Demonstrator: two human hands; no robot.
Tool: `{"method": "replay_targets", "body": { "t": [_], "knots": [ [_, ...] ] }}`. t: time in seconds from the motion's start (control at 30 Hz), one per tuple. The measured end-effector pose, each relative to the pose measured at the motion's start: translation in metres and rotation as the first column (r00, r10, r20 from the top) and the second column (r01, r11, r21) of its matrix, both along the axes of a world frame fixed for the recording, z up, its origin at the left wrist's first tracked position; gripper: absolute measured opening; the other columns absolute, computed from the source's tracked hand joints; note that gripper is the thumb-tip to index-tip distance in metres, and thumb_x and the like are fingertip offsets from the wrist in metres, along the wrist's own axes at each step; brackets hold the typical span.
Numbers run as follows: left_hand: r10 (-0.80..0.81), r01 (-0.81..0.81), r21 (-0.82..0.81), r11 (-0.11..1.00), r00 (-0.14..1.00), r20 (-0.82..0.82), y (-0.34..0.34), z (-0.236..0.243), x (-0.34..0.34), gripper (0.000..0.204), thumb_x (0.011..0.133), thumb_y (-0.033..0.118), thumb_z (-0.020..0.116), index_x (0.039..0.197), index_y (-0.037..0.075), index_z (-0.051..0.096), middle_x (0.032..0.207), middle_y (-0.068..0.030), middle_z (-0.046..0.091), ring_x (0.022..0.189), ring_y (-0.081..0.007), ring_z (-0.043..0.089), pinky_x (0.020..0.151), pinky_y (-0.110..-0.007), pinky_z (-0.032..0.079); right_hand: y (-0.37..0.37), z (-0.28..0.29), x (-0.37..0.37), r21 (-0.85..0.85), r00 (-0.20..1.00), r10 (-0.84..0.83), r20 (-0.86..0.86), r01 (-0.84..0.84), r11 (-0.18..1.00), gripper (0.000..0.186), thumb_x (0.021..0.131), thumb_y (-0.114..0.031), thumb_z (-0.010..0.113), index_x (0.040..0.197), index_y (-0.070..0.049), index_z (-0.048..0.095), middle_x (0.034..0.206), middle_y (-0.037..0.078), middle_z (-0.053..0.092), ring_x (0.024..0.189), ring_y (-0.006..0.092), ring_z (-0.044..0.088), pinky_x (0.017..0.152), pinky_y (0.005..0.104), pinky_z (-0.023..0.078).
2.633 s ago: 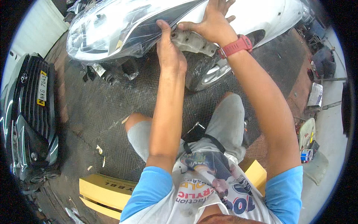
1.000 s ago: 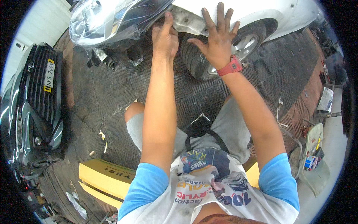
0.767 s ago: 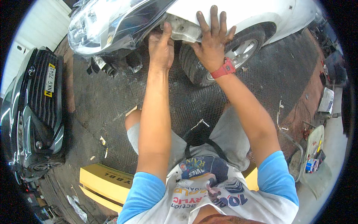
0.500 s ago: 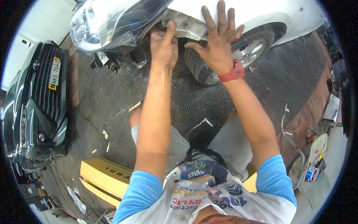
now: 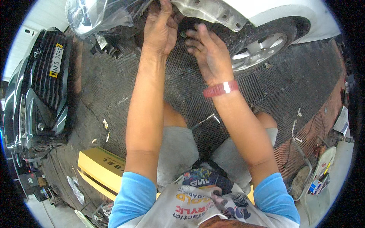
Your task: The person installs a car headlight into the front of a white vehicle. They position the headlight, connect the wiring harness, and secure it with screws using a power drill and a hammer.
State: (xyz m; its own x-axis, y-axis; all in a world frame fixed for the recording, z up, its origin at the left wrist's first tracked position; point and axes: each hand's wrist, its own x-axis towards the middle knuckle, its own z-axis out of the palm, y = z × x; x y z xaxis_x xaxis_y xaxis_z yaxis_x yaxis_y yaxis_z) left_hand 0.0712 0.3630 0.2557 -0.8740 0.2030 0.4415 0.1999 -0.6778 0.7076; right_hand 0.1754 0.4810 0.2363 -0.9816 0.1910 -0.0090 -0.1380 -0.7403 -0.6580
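My left hand [image 5: 159, 36] reaches up beside the front of a white car, between the headlight [image 5: 85, 17] and a bare metal fender edge [image 5: 213, 12]. Its thumb points up and its fingers curl in under the body, where the tips and whatever they grip are hidden. Just right of it, below the metal edge and before the front tyre [image 5: 273, 49], is my right hand [image 5: 213, 57]. Turned partly palm inward, that hand has its fingers loosely bent and apart, with nothing visible in them. A red watch strap [image 5: 220, 89] circles the right wrist.
A ratchet-like metal tool [image 5: 215, 117] lies on the dark ribbed mat between my knees. Behind me at left is a yellow box [image 5: 100, 169]. A dark car [image 5: 42, 91] stands on the left. At right is a chair [image 5: 315, 178] with small items on it.
My right hand has come off the white fender, dropped and turned inward toward the left hand. The left hand is higher in view, and the whole view has shifted.
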Motion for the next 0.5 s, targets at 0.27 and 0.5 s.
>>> {"method": "replay_targets", "body": {
  "t": [0.27,0.5],
  "knots": [
    [0.097,-0.095,-0.236,0.967,0.995,-0.005,0.008,0.02,0.012,0.049,0.097,0.053,0.065,0.105,0.005,0.063,0.092,-0.0115,0.072,0.067,-0.0147,0.07,0.047,-0.021,0.053,-0.027,0.012,-0.039,-0.169,0.95,-0.179,-0.254,0.139,0.976,0.024,0.102,-0.018,0.064,0.11,0.005,0.067,0.099,0.014,0.073,0.084,0.0217,0.072,0.075,0.033,0.058],
    [0.047,-0.035,-0.274,0.961,0.998,0.039,-0.003,0.034,0.018,0.051,0.098,0.05,0.065,0.111,0.001,0.064,0.088,-0.0097,0.073,0.066,-0.0165,0.07,0.053,-0.025,0.054,-0.031,0.03,-0.038,-0.064,0.958,-0.22,-0.183,0.212,0.975,0.028,0.105,-0.024,0.061,0.106,0.003,0.066,0.088,0.011,0.072,0.076,0.0181,0.069,0.072,0.029,0.057]
  ]
}}
